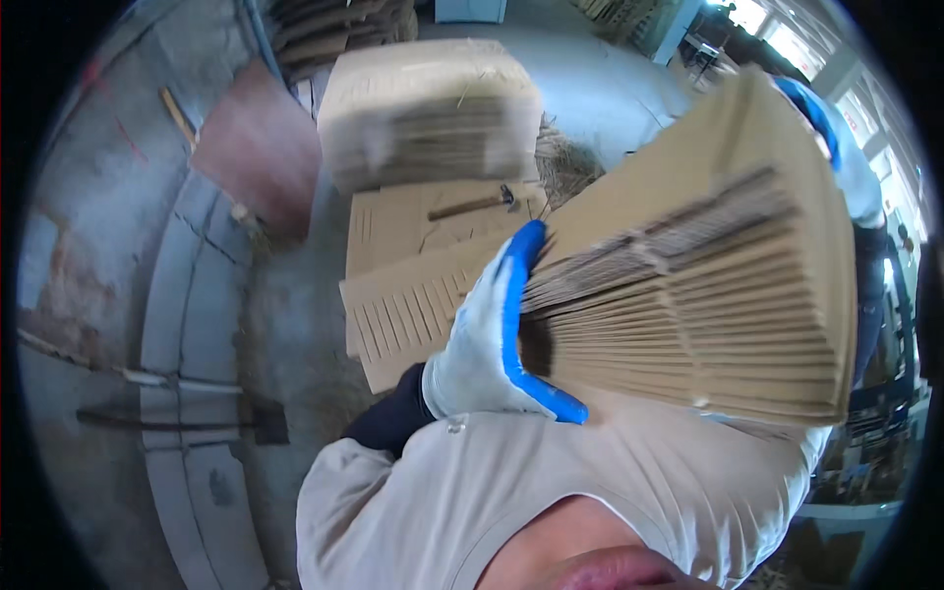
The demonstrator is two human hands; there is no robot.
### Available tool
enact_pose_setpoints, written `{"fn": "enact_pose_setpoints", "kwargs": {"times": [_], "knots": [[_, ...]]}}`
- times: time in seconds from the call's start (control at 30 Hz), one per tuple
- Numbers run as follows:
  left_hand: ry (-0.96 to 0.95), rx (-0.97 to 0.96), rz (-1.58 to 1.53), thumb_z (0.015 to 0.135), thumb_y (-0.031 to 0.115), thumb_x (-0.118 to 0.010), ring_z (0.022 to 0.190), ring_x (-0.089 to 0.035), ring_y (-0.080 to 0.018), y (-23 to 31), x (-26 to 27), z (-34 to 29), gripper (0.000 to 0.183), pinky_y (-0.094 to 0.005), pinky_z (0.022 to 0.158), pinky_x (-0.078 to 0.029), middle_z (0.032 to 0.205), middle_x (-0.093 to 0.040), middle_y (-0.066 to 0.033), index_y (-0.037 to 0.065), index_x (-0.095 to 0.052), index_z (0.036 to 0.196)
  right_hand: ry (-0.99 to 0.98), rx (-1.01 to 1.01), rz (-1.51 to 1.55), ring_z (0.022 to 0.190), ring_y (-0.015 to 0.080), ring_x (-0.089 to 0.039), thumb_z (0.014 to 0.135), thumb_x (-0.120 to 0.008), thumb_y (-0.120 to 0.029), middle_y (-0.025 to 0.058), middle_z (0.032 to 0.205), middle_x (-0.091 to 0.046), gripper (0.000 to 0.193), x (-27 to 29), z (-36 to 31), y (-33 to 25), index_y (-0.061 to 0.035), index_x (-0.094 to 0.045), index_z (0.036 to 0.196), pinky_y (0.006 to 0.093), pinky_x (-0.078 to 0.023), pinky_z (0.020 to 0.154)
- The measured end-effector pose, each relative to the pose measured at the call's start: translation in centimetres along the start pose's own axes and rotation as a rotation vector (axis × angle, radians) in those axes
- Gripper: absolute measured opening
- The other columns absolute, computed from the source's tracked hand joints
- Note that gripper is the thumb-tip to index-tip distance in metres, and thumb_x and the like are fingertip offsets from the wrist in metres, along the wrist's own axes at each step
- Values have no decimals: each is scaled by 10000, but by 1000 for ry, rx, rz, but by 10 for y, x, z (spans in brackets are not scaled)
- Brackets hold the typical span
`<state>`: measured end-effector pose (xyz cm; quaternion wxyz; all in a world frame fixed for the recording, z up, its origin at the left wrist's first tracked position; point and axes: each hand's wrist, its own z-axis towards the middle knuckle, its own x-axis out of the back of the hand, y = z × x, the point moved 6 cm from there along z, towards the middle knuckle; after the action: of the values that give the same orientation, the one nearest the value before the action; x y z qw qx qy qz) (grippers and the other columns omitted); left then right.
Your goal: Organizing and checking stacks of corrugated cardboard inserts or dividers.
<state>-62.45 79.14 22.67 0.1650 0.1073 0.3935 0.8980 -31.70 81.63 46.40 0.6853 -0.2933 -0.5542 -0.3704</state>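
A thick stack of folded brown cardboard sheets (678, 324) is lifted in front of my chest, its many layered edges fanning wider toward the right. My left hand (477, 344), in a white glove with a blue palm, curves round the narrow left end, fingers above and thumb below. My right hand (851, 162), in a matching glove, is at the upper right edge of the stack; its fingers are mostly hidden behind the cardboard. Beyond my left hand, flat slotted cardboard sheets (403, 310) lie low down, with a wooden-handled hammer (467, 207) on top.
A large cardboard-topped stack (423, 69) stands farther back, its front blurred. A reddish-brown board (261, 147) leans at the left beside a wooden handle (177, 116). Fibrous scraps (565, 162) heap behind the flat sheets. More flattened cardboard (339, 29) is piled at the back.
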Motion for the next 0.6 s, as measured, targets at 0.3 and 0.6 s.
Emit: {"fn": "enact_pose_setpoints", "kwargs": {"times": [0.3,0.6], "knots": [[238,396,1,625,-15,-781,987,-593,-257,-38,15,-13,713,-354,907,-468,1162,-557,-172,-49,-432,1246,-18,-123,361,780,100,-646,678,-860,-212,114,941,-681,608,-21,25,-57,-17,-570,1175,223,-532,641],[519,26,-117,617,-43,-818,868,-627,-208,-61,1,12,613,-358,784,-536,981,-624,-100,-19,-518,1151,152,69,-24,744,132,-653,661,-854,-378,120,935,-679,781,-15,9,-60,32,-522,1236,253,-537,646]]}}
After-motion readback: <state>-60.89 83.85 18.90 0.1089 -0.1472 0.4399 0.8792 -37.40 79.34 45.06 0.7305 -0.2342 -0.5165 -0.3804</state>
